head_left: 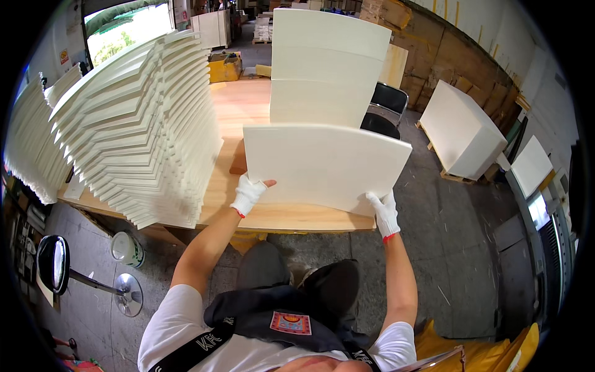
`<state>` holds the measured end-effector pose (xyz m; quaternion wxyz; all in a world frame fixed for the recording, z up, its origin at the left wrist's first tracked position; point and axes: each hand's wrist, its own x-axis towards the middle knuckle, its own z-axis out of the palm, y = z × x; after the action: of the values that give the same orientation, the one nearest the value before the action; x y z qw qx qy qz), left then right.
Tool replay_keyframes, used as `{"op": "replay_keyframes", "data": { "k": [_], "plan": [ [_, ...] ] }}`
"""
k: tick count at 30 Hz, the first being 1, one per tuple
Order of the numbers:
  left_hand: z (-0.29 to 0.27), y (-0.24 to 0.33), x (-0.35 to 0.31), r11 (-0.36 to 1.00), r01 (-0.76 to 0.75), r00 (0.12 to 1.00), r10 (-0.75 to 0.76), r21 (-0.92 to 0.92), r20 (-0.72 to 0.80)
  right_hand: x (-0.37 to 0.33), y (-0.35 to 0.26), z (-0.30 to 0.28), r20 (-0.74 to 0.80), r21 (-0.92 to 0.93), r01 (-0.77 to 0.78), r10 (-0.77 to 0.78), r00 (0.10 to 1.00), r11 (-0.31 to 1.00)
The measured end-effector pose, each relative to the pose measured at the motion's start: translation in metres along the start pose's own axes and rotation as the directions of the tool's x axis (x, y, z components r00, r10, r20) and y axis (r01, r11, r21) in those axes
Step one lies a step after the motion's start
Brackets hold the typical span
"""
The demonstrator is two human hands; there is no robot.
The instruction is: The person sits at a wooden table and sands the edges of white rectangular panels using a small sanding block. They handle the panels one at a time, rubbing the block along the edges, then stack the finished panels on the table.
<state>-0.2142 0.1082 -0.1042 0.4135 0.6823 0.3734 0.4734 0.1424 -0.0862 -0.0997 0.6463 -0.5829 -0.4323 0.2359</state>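
Observation:
A white rectangular panel (325, 167) is held up on its long edge over the near part of the wooden table (297, 221). My left hand (248, 194), in a white glove with a bare fingertip showing, grips its lower left edge. At the lower right corner my right hand (383, 212), gloved too, is closed on the panel with the thumb on the near face. Fingers behind the panel are hidden. Just beyond it rises a stack of white panels (322, 68). To the left stands a tall, uneven pile of bent white sheets (136, 124).
A brown block (238, 160) shows behind the panel's left edge. Beyond the table are a black chair (387, 108) and a white stack on a pallet (462, 130). A stool (56, 265) and a white bucket (126, 249) stand on the floor at left.

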Motion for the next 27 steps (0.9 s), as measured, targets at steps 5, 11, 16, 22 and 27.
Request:
{"op": "replay_keyframes", "data": {
  "k": [5, 11, 16, 22, 27],
  "plan": [
    [-0.007, 0.006, 0.004, 0.998, 0.042, 0.999, -0.042, -0.045, -0.007, 0.0, -0.026, 0.001, 0.051, -0.11, -0.012, 0.017, 0.999, 0.994],
    [0.014, -0.024, -0.021, 0.993, 0.113, 0.993, -0.113, -0.027, -0.024, -0.023, 0.015, -0.016, -0.034, -0.599, -0.09, 0.087, 0.996, 0.796],
    [-0.006, -0.003, -0.022, 0.984, 0.101, 0.994, -0.105, 0.148, 0.025, -0.03, -0.018, -0.007, -0.111, -0.55, -0.224, 0.195, 0.974, 0.805],
    [-0.006, 0.043, -0.016, 0.439, 0.029, 0.833, -0.507, 0.898, 0.221, -0.019, 0.004, -0.019, -0.063, -0.771, -0.214, 0.263, 0.963, 0.599],
    [0.012, 0.088, -0.014, 0.244, -0.197, 0.85, -0.441, 0.95, 0.29, -0.021, -0.004, -0.031, -0.07, -0.622, -0.355, 0.401, 0.913, 0.698]
  ]
}}
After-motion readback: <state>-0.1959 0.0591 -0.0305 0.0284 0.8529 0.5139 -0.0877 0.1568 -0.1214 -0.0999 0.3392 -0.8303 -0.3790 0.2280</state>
